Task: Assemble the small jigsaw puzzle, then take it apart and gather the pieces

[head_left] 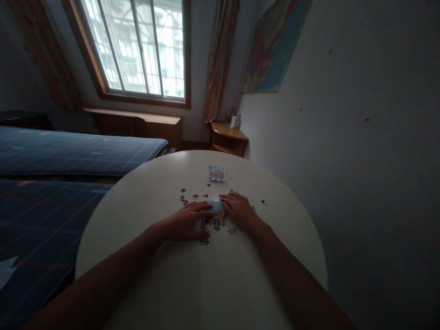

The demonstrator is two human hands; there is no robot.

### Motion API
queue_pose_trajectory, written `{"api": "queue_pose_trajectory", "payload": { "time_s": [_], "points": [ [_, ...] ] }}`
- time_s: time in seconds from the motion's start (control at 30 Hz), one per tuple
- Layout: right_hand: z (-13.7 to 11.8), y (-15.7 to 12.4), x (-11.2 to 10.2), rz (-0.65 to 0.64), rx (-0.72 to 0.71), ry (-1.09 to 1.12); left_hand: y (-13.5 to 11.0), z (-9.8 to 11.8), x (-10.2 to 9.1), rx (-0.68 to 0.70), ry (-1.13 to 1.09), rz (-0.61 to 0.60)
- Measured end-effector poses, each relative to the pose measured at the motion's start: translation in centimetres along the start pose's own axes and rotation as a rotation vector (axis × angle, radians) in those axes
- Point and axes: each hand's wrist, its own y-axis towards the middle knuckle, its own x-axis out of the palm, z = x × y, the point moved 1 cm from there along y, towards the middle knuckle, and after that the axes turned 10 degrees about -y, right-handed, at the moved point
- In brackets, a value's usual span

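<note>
A partly joined jigsaw puzzle (217, 214) lies on the round white table (178, 279), its blue upper part between my two hands. My left hand (189, 221) rests flat along its left side, fingers stretched over the edge and thumb apart. On the other side, my right hand (239, 210) lies palm down with its fingers extended over the upper right edge. What is under the fingers of either hand is hidden. Loose puzzle pieces (195, 196) are scattered beyond my left hand, and another piece (264, 202) sits to the right of my right hand.
A small picture card or packet (216, 173) lies farther back on the table. Beds with plaid covers (68, 153) stand to the left. A wooden corner shelf (229, 132) is behind the table, and a white wall (360, 183) runs along the right.
</note>
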Motion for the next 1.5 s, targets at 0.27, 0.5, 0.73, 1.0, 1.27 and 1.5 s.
{"api": "queue_pose_trajectory", "payload": {
  "time_s": [0.27, 0.5, 0.73, 1.0, 1.27, 1.5],
  "points": [
    [2.4, -0.9, -1.5, 0.047, 0.050, -0.009, 0.0, -0.2, 0.0, -0.032, -0.007, -0.004],
    [3.1, -1.1, -1.3, 0.058, 0.109, 0.081, 0.0, -0.3, 0.2, -0.049, -0.011, -0.015],
    [3.2, -1.3, -1.3, 0.074, 0.115, 0.087, 0.2, -1.3, -0.1, -0.110, 0.076, 0.114],
    [2.7, -1.4, -1.5, 0.068, 0.149, 0.078, 0.1, -4.0, -0.8, -0.299, 0.189, 0.332],
    [3.0, -1.1, -0.9, 0.080, 0.140, 0.089, 0.9, -3.1, -1.3, -0.373, 0.222, 0.384],
    [3.3, -1.1, -0.6, 0.094, 0.127, 0.121, 0.6, -4.1, -1.3, -0.378, 0.098, 0.427]
  ]
}}
